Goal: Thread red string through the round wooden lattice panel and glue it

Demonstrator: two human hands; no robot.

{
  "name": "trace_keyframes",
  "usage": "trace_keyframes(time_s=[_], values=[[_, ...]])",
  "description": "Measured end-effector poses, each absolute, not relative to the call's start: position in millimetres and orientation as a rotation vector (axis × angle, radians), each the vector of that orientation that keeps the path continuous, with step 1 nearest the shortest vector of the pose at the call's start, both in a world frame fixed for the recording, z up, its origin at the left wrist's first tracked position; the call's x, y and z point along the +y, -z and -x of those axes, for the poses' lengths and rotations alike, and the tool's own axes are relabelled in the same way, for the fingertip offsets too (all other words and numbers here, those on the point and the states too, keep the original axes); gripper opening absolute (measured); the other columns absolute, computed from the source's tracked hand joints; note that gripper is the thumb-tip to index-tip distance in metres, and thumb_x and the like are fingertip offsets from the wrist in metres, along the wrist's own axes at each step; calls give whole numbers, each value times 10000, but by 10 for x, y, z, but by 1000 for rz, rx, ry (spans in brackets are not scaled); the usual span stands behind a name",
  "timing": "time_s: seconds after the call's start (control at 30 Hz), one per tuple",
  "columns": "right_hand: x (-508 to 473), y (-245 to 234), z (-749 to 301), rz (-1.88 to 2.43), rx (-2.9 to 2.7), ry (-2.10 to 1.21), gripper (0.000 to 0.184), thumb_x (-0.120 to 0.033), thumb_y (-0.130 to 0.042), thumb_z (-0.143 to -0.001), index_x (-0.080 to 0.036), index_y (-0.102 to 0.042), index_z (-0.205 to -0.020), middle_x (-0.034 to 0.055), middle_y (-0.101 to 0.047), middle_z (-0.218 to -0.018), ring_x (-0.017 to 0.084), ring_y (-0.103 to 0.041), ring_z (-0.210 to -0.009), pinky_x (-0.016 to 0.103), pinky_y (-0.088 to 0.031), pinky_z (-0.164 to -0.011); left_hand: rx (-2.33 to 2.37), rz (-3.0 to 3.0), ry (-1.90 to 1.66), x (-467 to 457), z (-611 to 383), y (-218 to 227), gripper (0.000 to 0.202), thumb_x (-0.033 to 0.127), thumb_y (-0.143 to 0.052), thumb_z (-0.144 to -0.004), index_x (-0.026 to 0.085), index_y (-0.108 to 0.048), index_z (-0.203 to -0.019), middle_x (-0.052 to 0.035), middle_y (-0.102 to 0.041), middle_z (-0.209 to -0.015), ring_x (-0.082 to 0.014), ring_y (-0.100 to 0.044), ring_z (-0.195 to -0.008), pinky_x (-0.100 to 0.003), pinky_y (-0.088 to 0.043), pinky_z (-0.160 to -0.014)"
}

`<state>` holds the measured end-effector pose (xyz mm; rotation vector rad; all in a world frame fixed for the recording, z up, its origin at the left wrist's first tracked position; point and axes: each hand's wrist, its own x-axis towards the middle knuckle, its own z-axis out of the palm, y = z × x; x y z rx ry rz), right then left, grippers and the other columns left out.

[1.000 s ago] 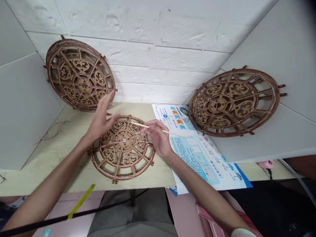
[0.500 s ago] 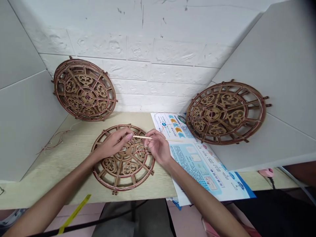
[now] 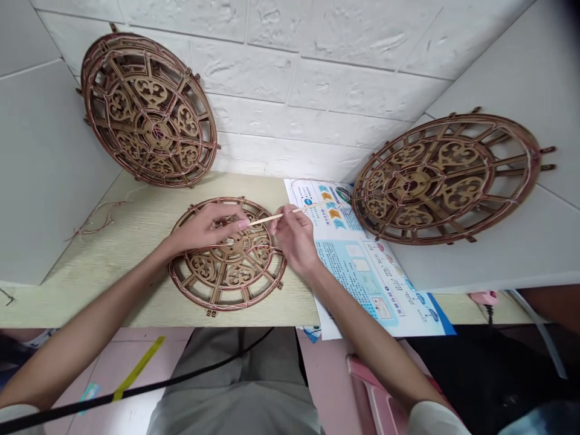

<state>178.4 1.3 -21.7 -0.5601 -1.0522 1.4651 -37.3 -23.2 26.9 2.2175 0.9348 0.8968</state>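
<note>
A thin pale wooden stick (image 3: 266, 219) is held up between my two hands, over a round brown openwork wheel frame (image 3: 239, 275) lying flat on the table. My left hand (image 3: 203, 229) pinches the stick's near end between thumb and fingertips. Around its middle, the fingers of my right hand (image 3: 296, 238) are closed, and the far end sticks out beyond them over the printed sheet. Reddish and pale wires run along the wheel's rim and spokes. Part of the wheel's upper left side is hidden under my left hand.
One similar wheel stack (image 3: 158, 134) leans at the back left against the wall, and another wheel (image 3: 419, 184) leans on the right panel. Printed sheets (image 3: 362, 284) lie to the right on the table (image 3: 281, 314). Loose wires (image 3: 102, 220) lie at left. A black strap (image 3: 181, 379) crosses below.
The view has tipped downward, so everything sits higher in it. The stick now slants more steeply, its right end raised, and my right hand's fingers have shifted along it.
</note>
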Motion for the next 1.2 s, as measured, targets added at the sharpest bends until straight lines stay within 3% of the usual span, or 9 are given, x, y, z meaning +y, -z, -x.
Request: trace_keyframes(time_s=[0.07, 0.17, 0.27, 0.33, 0.4, 0.5, 0.9, 1.2], values=[[-6, 211, -1799, 598, -1166, -1228, 377, -523, -700, -913, -199, -554, -789, -21, -555, -653, 94, -525, -565, 243, -456, -570, 997, -2256, -857, -207, 384, -221, 364, 437, -490, -1049, 148, -678, -934, -47, -705, -925, -169, -646, -875, -283, -488, -830], [-77, 199, -1819, 694, -1402, -840, 381, -513, -544, -1022, -207, -504, -798, -32, -511, -614, 93, -481, -529, 240, -407, -528, 1203, -2425, -783, -170, 419, -100, 441, 466, -413, -1068, 150, -668, -1239, -103, -664, -1264, -247, -561, -1251, -388, -407, -1119], [-164, 209, -1814, 641, -1705, -658, 346, -460, -430, -1078, -217, -465, -835, -43, -462, -598, 95, -425, -481, 243, -340, -468, 1398, -2539, -524, -158, 447, 25, 656, 579, -367, -1049, 165, -465, -1549, -137, -410, -1593, -356, -195, -1548, -549, -182, -1262], [-207, 227, -1802, 582, -1844, -613, 311, -415, -399, -1092, -220, -442, -854, -48, -438, -603, 94, -411, -465, 248, -321, -462, 1469, -2504, -277, -165, 442, 71, 771, 657, -343, -1026, 185, -322, -1636, -124, -215, -1696, -397, -18, -1582, -625, -92, -1259], [-229, 242, -1793, 567, -1917, -571, 280, -368, -384, -1098, -219, -427, -865, -52, -426, -608, 94, -410, -462, 253, -321, -473, 1512, -2456, -85, -181, 421, 81, 815, 685, -317, -1020, 196, -228, -1667, -105, -75, -1726, -406, 68, -1580, -657, -39, -1248], [-232, 253, -1789, 559, -1973, -521, 233, -313, -392, -1094, -215, -428, -886, -53, -436, -614, 95, -418, -468, 255, -327, -488, 1549, -2443, 31, -202, 387, 61, 791, 660, -294, -1036, 200, -198, -1672, -87, -11, -1726, -386, 79, -1582, -641, -14, -1254], [-222, 279, -1774, 570, -2026, -519, 239, -329, -394, -1085, -216, -440, -879, -11, -529, -679, 124, -490, -551, 281, -374, -552, 1540, -2455, -62, -190, 399, 109, 753, 629, -381, -1030, 221, -273, -1654, -122, -121, -1715, -414, 4, -1579, -679, -57, -1236], [-236, 289, -1782, 637, -2021, -681, 281, -418, -369, -1091, -220, -438, -904, -39, -440, -625, 115, -409, -492, 280, -325, -511, 1516, -2440, -94, -192, 403, 126, 760, 636, -376, -1027, 218, -273, -1654, -124, -108, -1717, -420, 6, -1579, -675, -49, -1237]])
